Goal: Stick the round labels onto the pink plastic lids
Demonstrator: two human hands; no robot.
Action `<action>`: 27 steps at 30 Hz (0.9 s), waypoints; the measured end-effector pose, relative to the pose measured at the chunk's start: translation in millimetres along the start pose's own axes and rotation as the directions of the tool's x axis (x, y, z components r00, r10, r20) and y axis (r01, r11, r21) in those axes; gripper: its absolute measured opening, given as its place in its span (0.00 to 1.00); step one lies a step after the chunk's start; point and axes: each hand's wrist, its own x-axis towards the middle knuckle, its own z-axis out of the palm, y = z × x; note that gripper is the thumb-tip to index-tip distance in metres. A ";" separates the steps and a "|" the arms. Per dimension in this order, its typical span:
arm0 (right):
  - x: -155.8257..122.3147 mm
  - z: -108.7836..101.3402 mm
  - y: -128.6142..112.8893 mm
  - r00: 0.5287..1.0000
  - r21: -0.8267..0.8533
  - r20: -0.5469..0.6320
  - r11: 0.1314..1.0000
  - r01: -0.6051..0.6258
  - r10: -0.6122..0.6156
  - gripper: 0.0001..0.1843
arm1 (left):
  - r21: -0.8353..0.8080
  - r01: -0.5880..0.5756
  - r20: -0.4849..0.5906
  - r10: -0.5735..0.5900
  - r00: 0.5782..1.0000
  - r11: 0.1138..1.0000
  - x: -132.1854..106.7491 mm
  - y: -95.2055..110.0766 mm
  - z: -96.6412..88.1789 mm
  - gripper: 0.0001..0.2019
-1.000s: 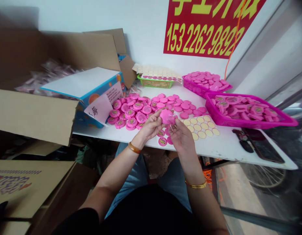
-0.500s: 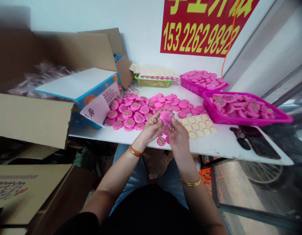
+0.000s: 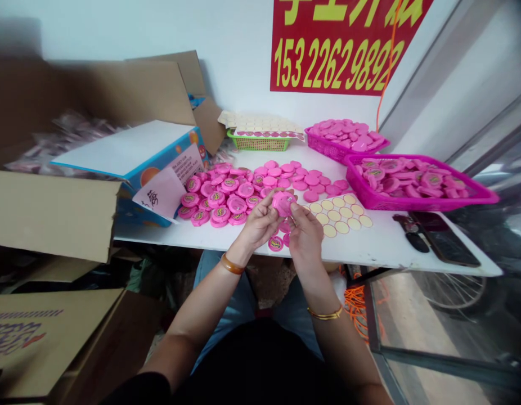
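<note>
Holding a pink round plastic case [image 3: 283, 203] up between both hands, you have your left hand [image 3: 256, 225] and right hand [image 3: 305, 236] close together, clamped on it from either side, just above the white table [image 3: 382, 250]. Left of the case lies a heap of pink cases [image 3: 218, 197] with printed labels; right of it sits a sheet of round cream stickers [image 3: 338, 216], and farther right, a magenta plastic basket [image 3: 412, 188] filled with more pink cases.
</note>
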 end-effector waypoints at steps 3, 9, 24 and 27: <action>-1.1 -0.4 0.0 1.000 -0.041 0.010 0.999 0.029 -0.028 0.08 | 0.009 -0.003 0.006 0.003 1.000 1.000 -0.3 -1.2 -0.8 0.31; -0.3 -4.3 5.2 0.993 -0.094 -0.011 0.989 0.112 -0.114 0.10 | 0.014 0.002 0.006 -0.002 1.000 1.000 -1.3 -2.5 -0.8 0.29; 6.0 -13.4 21.4 0.868 -0.460 0.005 0.770 0.442 -0.496 0.15 | -0.028 0.064 0.002 -0.064 0.998 0.998 -5.9 -18.5 -2.8 0.26; 17.4 -19.0 20.9 0.864 -0.467 0.020 0.759 0.453 -0.503 0.15 | -0.024 0.087 -0.015 -0.087 0.996 0.996 -7.7 -26.4 -6.4 0.24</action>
